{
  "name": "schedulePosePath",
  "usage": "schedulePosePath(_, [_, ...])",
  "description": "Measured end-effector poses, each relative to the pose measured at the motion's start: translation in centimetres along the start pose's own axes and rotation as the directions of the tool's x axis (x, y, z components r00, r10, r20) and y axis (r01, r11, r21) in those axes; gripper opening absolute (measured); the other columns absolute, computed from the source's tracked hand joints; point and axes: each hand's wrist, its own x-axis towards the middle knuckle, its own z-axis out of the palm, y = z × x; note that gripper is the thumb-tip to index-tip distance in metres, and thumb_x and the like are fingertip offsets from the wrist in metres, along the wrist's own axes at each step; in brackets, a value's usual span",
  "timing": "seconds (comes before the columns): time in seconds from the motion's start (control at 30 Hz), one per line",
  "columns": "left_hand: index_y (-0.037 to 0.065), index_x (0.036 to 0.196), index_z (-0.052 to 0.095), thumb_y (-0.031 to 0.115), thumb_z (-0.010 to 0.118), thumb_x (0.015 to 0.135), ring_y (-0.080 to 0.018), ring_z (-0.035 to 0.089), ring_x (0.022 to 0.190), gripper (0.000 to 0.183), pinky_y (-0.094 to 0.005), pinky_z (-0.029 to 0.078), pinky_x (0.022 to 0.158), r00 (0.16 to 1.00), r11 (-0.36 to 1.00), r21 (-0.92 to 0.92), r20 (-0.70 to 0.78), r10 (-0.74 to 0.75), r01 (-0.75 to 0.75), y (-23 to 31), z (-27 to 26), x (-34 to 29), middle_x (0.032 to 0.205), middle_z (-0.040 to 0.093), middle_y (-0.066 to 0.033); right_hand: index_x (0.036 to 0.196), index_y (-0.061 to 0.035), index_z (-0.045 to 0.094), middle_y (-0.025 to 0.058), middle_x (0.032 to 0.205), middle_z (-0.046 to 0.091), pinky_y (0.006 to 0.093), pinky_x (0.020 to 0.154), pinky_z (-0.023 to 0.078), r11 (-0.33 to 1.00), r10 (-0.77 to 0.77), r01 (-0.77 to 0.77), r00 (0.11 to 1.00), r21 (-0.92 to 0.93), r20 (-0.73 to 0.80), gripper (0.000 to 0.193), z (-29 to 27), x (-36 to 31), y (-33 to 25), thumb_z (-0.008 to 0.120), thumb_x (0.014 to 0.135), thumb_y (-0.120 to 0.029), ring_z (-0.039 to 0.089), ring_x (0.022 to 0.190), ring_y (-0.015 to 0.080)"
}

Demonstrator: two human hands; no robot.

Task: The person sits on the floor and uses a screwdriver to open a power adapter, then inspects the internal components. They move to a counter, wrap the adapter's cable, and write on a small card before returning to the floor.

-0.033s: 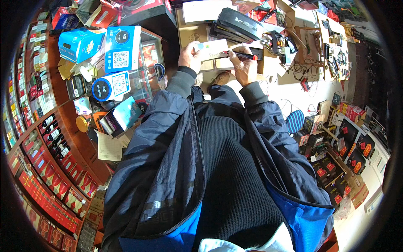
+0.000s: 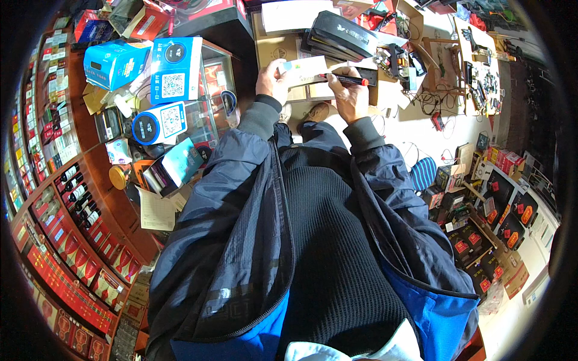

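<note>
My left hand (image 2: 273, 83) is closed on the left end of a small white card (image 2: 307, 65) that has coloured marks and some dark handwriting. In my right hand (image 2: 350, 100) is a marker pen (image 2: 350, 79), dark-bodied with a red end, pinched between thumb and fingers. Its tip meets the card's right part, or lies very close to it. Beyond both hands stands a cardboard box (image 2: 276, 47). A stack of long black boxes (image 2: 342, 35) sits just past the marker.
On the left, a glass-topped counter (image 2: 208, 63) carries a blue box (image 2: 117, 65) and blue code signs (image 2: 171, 117). Shelves (image 2: 78, 198) with bottles and red packages line the far left. Cables (image 2: 430, 102) trail over the floor at right, near stacked black-and-red boxes (image 2: 472, 237). My shoe (image 2: 318, 112) shows below the card.
</note>
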Motion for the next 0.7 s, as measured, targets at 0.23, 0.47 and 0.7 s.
schedulePosePath(0.23, [0.010, 0.121, 0.069, 0.011, 0.075, 0.087, -0.0298, 0.071, 0.088, 0.035, -0.0400, 0.056, 0.079, 0.999, 0.994, 0.100, -0.015, 0.052, -0.051, 0.3, -0.1, -0.2, 0.098, 0.071, -0.0173, 0.098, 0.0009, 0.063, 0.0034, 0.088, 0.064, 0.0266, 0.077, 0.049, 0.997, -0.008, 0.007, 1.000, -0.071, -0.003, 0.017, -0.4, -0.1, 0.5, 0.074, 0.093, -0.011, 0.055, 0.080, 0.0104])
schedulePosePath(0.47, [0.009, 0.119, 0.069, 0.011, 0.076, 0.087, -0.0284, 0.070, 0.085, 0.033, -0.0390, 0.057, 0.075, 0.999, 0.999, -0.026, 0.036, 0.032, -0.031, -1.1, 0.2, 0.3, 0.096, 0.071, -0.0169, 0.097, 0.0007, 0.062, 0.0027, 0.087, 0.063, 0.0273, 0.078, 0.048, 0.996, -0.004, 0.003, 1.000, -0.085, -0.017, 0.014, -0.5, -0.2, 0.2, 0.072, 0.091, -0.008, 0.054, 0.079, 0.0114])
schedulePosePath(0.7, [0.009, 0.119, 0.069, 0.010, 0.074, 0.087, -0.0280, 0.071, 0.085, 0.032, -0.0384, 0.057, 0.075, 0.999, 1.000, -0.001, 0.034, -0.015, 0.015, -0.8, 0.2, 0.3, 0.096, 0.072, -0.0173, 0.103, 0.0015, 0.063, 0.0068, 0.094, 0.070, 0.0285, 0.083, 0.052, 0.999, 0.042, -0.042, 0.998, -0.008, -0.040, 0.019, -0.4, -0.4, 0.4, 0.074, 0.097, -0.013, 0.064, 0.088, 0.0126])
